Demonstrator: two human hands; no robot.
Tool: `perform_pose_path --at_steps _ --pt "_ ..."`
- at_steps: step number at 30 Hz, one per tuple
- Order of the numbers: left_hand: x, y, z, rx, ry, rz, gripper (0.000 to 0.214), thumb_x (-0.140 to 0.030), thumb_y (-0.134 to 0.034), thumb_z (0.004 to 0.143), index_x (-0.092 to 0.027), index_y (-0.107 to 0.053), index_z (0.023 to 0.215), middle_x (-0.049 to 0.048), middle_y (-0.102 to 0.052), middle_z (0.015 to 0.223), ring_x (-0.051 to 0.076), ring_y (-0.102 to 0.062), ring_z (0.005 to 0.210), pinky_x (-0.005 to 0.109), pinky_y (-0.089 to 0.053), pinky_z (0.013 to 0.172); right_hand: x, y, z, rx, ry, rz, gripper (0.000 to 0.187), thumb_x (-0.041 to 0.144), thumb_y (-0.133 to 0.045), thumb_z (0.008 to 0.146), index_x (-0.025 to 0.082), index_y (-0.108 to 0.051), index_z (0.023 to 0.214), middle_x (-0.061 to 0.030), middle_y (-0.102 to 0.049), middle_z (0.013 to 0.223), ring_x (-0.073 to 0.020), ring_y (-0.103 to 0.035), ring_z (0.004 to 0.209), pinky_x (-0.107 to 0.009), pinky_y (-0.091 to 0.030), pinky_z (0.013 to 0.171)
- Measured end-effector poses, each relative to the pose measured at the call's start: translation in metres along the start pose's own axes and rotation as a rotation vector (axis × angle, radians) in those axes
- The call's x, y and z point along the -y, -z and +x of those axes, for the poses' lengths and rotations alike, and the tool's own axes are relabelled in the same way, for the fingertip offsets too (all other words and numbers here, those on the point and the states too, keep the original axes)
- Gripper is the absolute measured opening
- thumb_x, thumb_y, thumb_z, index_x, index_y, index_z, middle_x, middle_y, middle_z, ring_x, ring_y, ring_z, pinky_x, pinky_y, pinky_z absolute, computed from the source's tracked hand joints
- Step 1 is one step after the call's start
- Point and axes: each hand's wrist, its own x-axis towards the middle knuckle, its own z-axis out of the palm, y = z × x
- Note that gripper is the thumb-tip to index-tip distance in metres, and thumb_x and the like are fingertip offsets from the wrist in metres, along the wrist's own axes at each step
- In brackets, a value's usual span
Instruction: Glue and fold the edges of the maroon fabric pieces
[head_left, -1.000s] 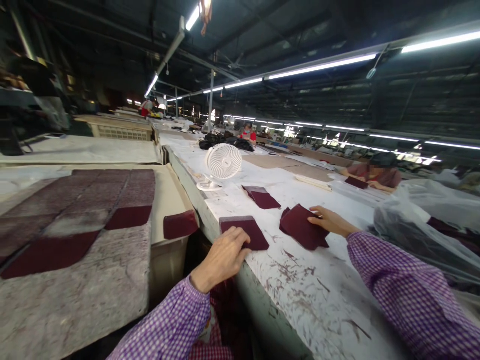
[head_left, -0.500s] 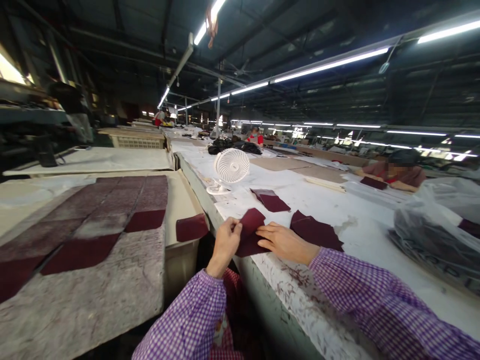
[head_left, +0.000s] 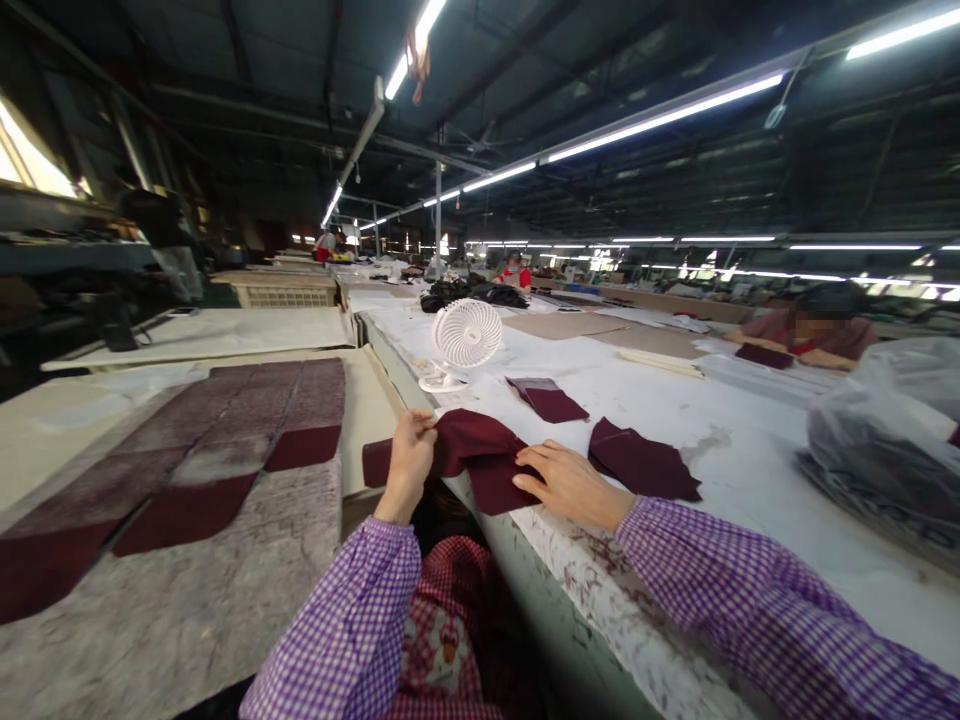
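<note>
My left hand [head_left: 409,462] pinches the top dark red fabric piece [head_left: 469,440] and peels it leftward off a small stack [head_left: 501,482] at the white table's near edge. My right hand [head_left: 564,482] lies flat on that stack, fingers stretched out, holding it down. Both arms wear purple checked sleeves. A second pile of dark red pieces [head_left: 643,462] lies just right of my right hand, and a third [head_left: 551,401] sits farther back near a small white fan [head_left: 463,340].
To the left, a lower felt-covered surface [head_left: 187,590] carries rows of dark red pieces [head_left: 247,420]. A clear plastic bag [head_left: 877,440] lies at right. A person [head_left: 817,325] leans on the table beyond it; others work far back.
My right hand left the right pile and came to rest on the near stack. My left hand took hold of the top piece and lifted it off to the left.
</note>
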Motion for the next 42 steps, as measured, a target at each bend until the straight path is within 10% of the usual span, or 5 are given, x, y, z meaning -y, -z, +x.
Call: perform_pose_path --at_steps 10,17,22,34,42 --pt "-0.028 -0.022 -0.029 0.319 -0.536 0.669 0.038 0.0 -0.035 0.076 -0.018 -0.049 0.107 0.0039 -0.061 0.086 0.017 -0.058 0.076 0.031 -0.045 0.073 0.027 0.041 0.032 -0.189 0.043 -0.157 0.062 0.022 -0.057 0.082 0.024 -0.029 0.138 -0.0103 -0.047 0.13 -0.0234 -0.059 0.099 -0.032 -0.05 0.068" --pt "-0.047 -0.024 -0.059 0.093 -0.938 0.544 0.014 -0.012 -0.043 0.088 -0.016 -0.054 0.096 0.0078 -0.059 0.091 0.017 -0.055 0.088 0.031 -0.046 0.081 0.011 0.045 0.048 -0.178 -0.168 0.004 0.014 0.029 -0.052 0.086 0.018 -0.06 0.085 -0.0039 -0.064 0.085 -0.0171 -0.058 0.077 -0.027 -0.042 0.067" --pt "-0.025 -0.037 -0.066 0.749 -0.838 0.984 0.019 -0.015 -0.043 0.088 -0.014 -0.06 0.095 0.0106 -0.065 0.095 0.021 -0.058 0.09 0.033 -0.049 0.083 -0.003 0.057 0.045 -0.141 -0.168 0.134 0.014 0.029 -0.055 0.083 0.017 -0.061 0.077 -0.0039 -0.063 0.078 -0.0182 -0.057 0.077 -0.028 -0.041 0.069" --pt "-0.004 -0.049 -0.048 0.759 -0.8 0.934 0.03 -0.018 -0.059 0.075 -0.012 -0.058 0.105 0.0128 -0.063 0.106 0.026 -0.055 0.107 0.04 -0.043 0.098 0.04 0.068 0.014 0.146 0.033 -0.13 0.065 0.047 -0.07 0.071 0.016 -0.047 0.124 -0.0096 -0.067 0.098 -0.0267 -0.062 0.088 -0.037 -0.044 0.076" --pt "-0.004 -0.037 -0.054 0.644 -0.716 1.042 0.023 -0.03 -0.055 0.086 -0.015 -0.065 0.1 0.0099 -0.065 0.109 0.023 -0.057 0.105 0.037 -0.047 0.093 0.026 0.06 0.023 0.093 -0.034 -0.264 0.025 0.02 -0.047 0.089 0.024 -0.059 0.11 -0.0053 -0.07 0.094 -0.0214 -0.066 0.08 -0.028 -0.041 0.062"
